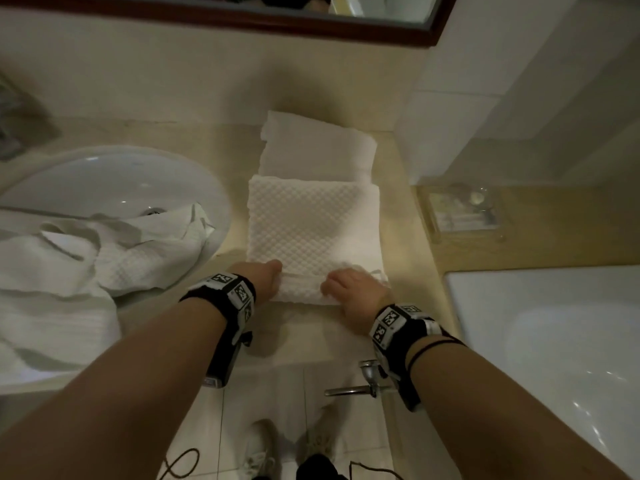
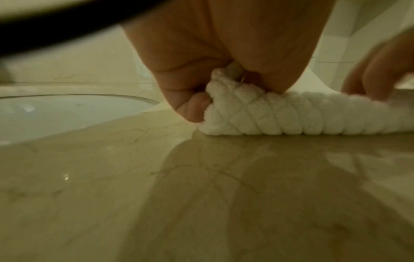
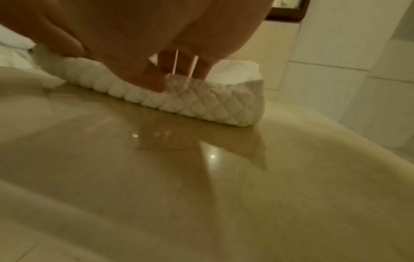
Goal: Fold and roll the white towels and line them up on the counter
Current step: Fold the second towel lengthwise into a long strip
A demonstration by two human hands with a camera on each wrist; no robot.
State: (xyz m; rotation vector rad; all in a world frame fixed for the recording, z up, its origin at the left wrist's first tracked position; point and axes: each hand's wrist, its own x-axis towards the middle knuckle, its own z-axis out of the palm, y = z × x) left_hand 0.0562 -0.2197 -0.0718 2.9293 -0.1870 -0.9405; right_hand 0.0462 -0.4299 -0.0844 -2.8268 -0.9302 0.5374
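A white waffle towel [image 1: 311,226] lies folded flat on the beige counter [image 1: 311,327], its near edge turned up into a short roll [image 2: 280,117] [image 3: 201,102]. My left hand [image 1: 268,280] grips the roll's left end, fingers curled over it [image 2: 190,106]. My right hand [image 1: 353,292] grips the roll towards its right end, fingers curled on top [image 3: 154,79]. Behind it lie two rolled white towels [image 1: 318,150], side by side near the wall.
A white sink [image 1: 114,188] on the left holds a heap of loose white towels [image 1: 104,258] spilling over its rim. A clear tray [image 1: 460,211] sits on the right. A white bathtub [image 1: 554,323] stands beyond the counter's right edge. A mirror [image 1: 242,8] hangs above.
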